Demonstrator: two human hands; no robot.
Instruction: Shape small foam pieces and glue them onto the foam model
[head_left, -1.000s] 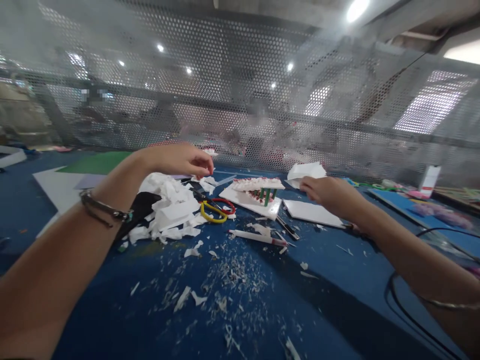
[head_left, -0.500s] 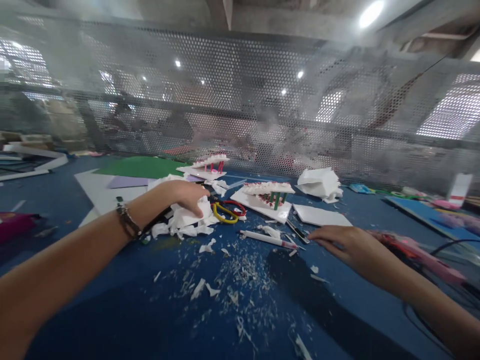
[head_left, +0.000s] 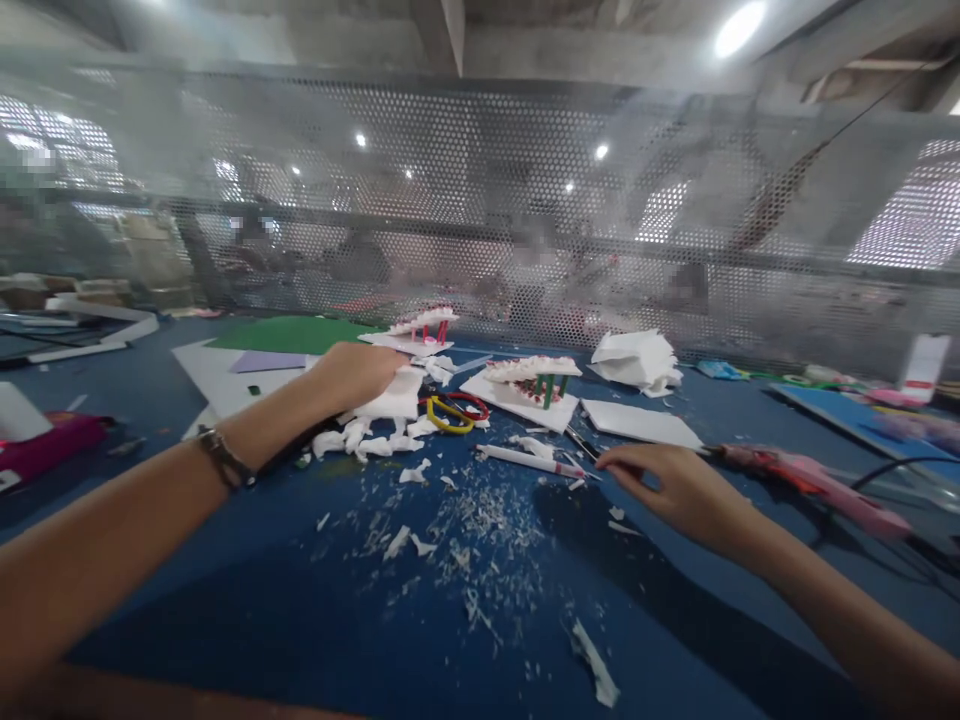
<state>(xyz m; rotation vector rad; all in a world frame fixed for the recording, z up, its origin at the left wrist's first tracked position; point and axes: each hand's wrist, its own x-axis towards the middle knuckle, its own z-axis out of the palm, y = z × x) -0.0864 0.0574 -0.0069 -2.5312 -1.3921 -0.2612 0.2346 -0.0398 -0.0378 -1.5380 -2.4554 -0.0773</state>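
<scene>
My left hand (head_left: pixel 361 376) reaches over the far left scraps, against a white flat-faced piece (head_left: pixel 397 395). Its fingertips are hidden, so a grip on the piece cannot be made out. My right hand (head_left: pixel 651 478) is closed, thumb and fingers pinched at the near end of a slim dark tool (head_left: pixel 582 442) lying slantwise. Close by lies a white pen-like stick with a reddish end (head_left: pixel 525 459). Scissors with red and yellow handles (head_left: pixel 450 414) rest between the hands. Behind them stands a small white model on green posts (head_left: pixel 525 390).
A second model with pink posts (head_left: pixel 420 330) stands farther back. White board (head_left: pixel 641 423) and crumpled white paper (head_left: pixel 637 360) lie at the right. A pink glue gun (head_left: pixel 825 490) with a cable is beyond my right hand. White shavings (head_left: pixel 480 535) litter the blue table (head_left: pixel 300 620).
My right fingers have closed on the end of the slim dark tool. My left hand has shifted back and left, showing more of the white piece's flat face.
</scene>
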